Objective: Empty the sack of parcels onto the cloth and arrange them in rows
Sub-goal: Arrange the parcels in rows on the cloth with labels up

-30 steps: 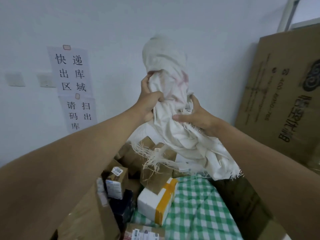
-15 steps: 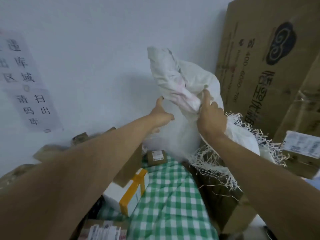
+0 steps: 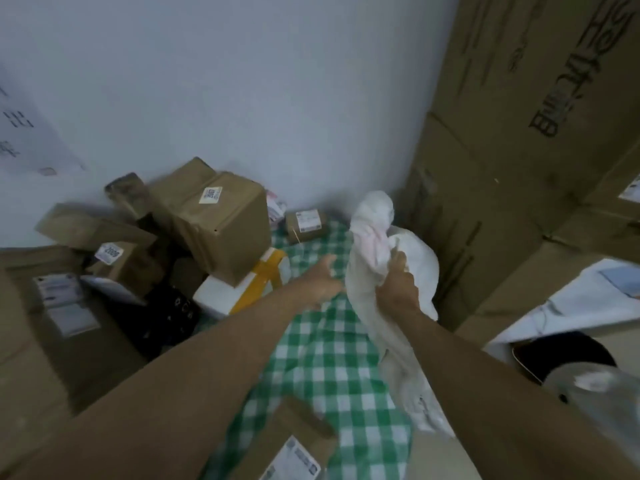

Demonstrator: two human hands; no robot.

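My right hand (image 3: 398,285) grips the limp white woven sack (image 3: 388,237), holding it low at the right edge of the green-and-white checked cloth (image 3: 322,358). My left hand (image 3: 322,282) hovers beside the sack with fingers spread, holding nothing. A heap of brown cardboard parcels (image 3: 214,216) lies at the left on the cloth's far corner, with a white box taped in yellow (image 3: 242,289) under it. A small brown parcel (image 3: 306,221) rests by the wall. Another labelled parcel (image 3: 294,452) lies near me.
Tall flattened cardboard sheets (image 3: 512,150) lean against the wall on the right. A big brown carton (image 3: 52,323) with labels stands at the left. A white sheet and a dark round object (image 3: 561,355) are at the right. Paper notices (image 3: 31,133) hang on the wall.
The sack has come down from head height and swung to the right. My left hand let go of it. The view tilted down, showing the parcels heaped on the cloth.
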